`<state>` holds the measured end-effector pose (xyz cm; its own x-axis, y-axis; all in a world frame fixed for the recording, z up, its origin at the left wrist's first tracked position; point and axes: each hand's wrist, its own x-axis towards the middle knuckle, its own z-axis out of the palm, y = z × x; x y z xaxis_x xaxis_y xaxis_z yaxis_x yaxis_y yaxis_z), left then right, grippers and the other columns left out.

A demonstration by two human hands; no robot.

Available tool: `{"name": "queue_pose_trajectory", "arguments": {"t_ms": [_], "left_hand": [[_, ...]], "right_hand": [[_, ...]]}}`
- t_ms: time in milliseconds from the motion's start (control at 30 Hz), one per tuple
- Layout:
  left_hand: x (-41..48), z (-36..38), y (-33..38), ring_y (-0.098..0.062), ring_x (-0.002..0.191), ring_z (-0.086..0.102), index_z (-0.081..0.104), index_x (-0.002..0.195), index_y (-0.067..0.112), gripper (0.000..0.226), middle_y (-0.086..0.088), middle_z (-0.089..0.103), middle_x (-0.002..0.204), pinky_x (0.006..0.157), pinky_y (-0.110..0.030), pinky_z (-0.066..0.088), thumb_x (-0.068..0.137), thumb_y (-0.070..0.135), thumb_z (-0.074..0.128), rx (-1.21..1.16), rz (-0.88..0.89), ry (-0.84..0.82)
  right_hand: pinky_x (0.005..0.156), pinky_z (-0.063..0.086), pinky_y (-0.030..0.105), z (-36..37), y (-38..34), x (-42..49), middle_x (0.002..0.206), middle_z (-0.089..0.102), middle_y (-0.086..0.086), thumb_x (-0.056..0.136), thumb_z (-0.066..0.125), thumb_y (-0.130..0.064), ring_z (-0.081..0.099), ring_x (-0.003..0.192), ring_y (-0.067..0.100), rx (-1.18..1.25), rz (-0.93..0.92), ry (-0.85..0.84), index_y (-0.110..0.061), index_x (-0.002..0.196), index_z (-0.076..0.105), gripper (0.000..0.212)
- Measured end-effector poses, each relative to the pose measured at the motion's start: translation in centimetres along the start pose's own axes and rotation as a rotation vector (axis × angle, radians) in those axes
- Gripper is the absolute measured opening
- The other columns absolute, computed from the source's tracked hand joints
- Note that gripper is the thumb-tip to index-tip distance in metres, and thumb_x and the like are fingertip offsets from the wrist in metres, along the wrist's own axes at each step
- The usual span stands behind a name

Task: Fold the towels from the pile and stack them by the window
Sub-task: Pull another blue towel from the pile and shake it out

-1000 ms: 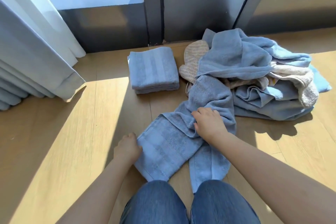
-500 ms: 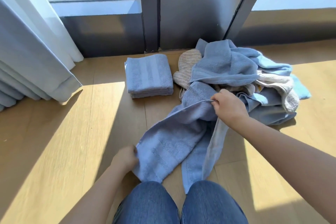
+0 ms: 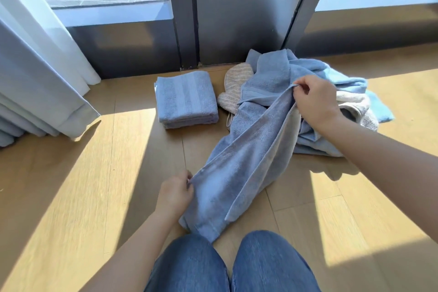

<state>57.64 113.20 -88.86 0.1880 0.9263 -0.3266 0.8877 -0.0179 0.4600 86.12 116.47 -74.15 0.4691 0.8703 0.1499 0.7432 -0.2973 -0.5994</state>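
A long blue towel [image 3: 239, 166] stretches from my knees up toward the pile. My left hand [image 3: 175, 193] pinches its near left edge just above the floor. My right hand [image 3: 315, 99] pinches its far edge, lifted over the pile. The pile [image 3: 331, 83] of blue, light-blue and beige towels lies crumpled at the right, against the window frame. A stack of folded blue towels [image 3: 186, 99] sits on the floor by the window, left of the pile.
A striped beige mitt [image 3: 233, 87] lies between the stack and the pile. White curtains [image 3: 40, 73] hang at the left down to the wooden floor [image 3: 83, 197]. The dark window frame [image 3: 237, 14] runs along the back. My knees in jeans [image 3: 227, 265] are at the bottom.
My right hand has risen and moved away toward the pile, drawing the towel's edge up and stretching it out. My left hand keeps its hold on the near edge, slightly raised.
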Motion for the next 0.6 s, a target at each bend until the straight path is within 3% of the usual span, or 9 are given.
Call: {"name": "queue_pose_trajectory", "arguments": {"t_ms": [67,133,200,300,367,500,533,600], "left_hand": [[-0.5,-0.3,0.8,-0.034,0.08,0.055,0.041,0.089,0.015,0.009,-0.01,0.054,0.083,0.065,-0.036,0.037,0.088,0.006,0.045,-0.148,0.001,0.095],[-0.7,-0.5,1.3,-0.03,0.069,0.051,0.038,0.078,0.019,0.022,-0.008,0.05,0.079,0.059,-0.035,0.038,0.083,-0.002,0.043,-0.151,0.195,0.202],[-0.9,-0.3,1.7,-0.026,0.055,0.049,0.043,0.065,0.016,0.019,-0.009,0.055,0.075,0.05,-0.027,0.037,0.069,-0.002,0.039,-0.075,0.441,0.257],[-1.8,0.8,2.9,-0.023,0.045,0.053,0.059,0.054,0.012,0.025,-0.006,0.065,0.074,0.047,-0.021,0.04,0.064,0.012,0.037,0.012,0.568,0.301],[-3.3,1.8,4.5,-0.018,0.048,0.057,0.062,0.051,0.018,0.028,0.002,0.064,0.071,0.051,-0.023,0.039,0.067,0.027,0.042,0.084,0.556,0.27],[-5.4,4.1,8.4,-0.015,0.056,0.058,0.061,0.047,0.026,0.047,0.007,0.059,0.071,0.051,-0.027,0.045,0.065,0.062,0.037,0.154,0.361,0.118],[-5.6,4.3,9.3,-0.018,0.063,0.059,0.062,0.052,0.025,0.053,0.004,0.058,0.078,0.055,-0.03,0.047,0.064,0.067,0.032,0.16,0.287,0.086],[-5.7,4.5,10.5,-0.027,0.094,0.054,0.066,0.082,0.022,0.078,-0.003,0.052,0.105,0.08,-0.039,0.044,0.059,0.073,0.012,0.19,0.13,-0.021]], "right_hand": [[0.082,0.047,0.038,-0.3,-0.9,0.6,0.079,0.058,0.005,0.088,0.047,-0.01,0.054,0.065,0.012,0.077,0.007,0.05,-0.004,0.096,0.064,0.02],[0.079,0.051,0.042,-0.7,-1.8,1.2,0.077,0.059,0.002,0.085,0.049,-0.013,0.052,0.055,0.007,0.151,0.029,0.101,-0.009,0.088,0.064,0.016],[0.077,0.052,0.046,-1.0,-2.7,1.5,0.077,0.061,0.006,0.083,0.05,-0.014,0.051,0.056,0.01,0.193,0.04,0.13,-0.011,0.084,0.062,0.013],[0.076,0.052,0.048,-1.0,-3.8,1.7,0.077,0.061,0.008,0.081,0.05,-0.013,0.051,0.059,0.015,0.227,0.049,0.133,-0.004,0.084,0.062,0.015],[0.074,0.053,0.048,-0.7,-4.4,1.5,0.076,0.061,0.009,0.08,0.051,-0.012,0.054,0.061,0.019,0.244,0.046,0.126,-0.009,0.075,0.059,0.009],[0.068,0.051,0.036,0.1,-5.0,0.9,0.079,0.064,0.01,0.081,0.051,-0.012,0.054,0.059,0.017,0.229,0.048,0.112,-0.022,0.06,0.044,0.024],[0.067,0.051,0.036,0.2,-5.2,0.8,0.079,0.063,0.009,0.081,0.051,-0.012,0.054,0.06,0.017,0.235,0.044,0.11,-0.022,0.06,0.043,0.025],[0.067,0.05,0.037,0.3,-5.4,0.8,0.076,0.06,0.008,0.083,0.05,-0.011,0.054,0.061,0.017,0.261,0.033,0.099,-0.021,0.062,0.043,0.024]]}}
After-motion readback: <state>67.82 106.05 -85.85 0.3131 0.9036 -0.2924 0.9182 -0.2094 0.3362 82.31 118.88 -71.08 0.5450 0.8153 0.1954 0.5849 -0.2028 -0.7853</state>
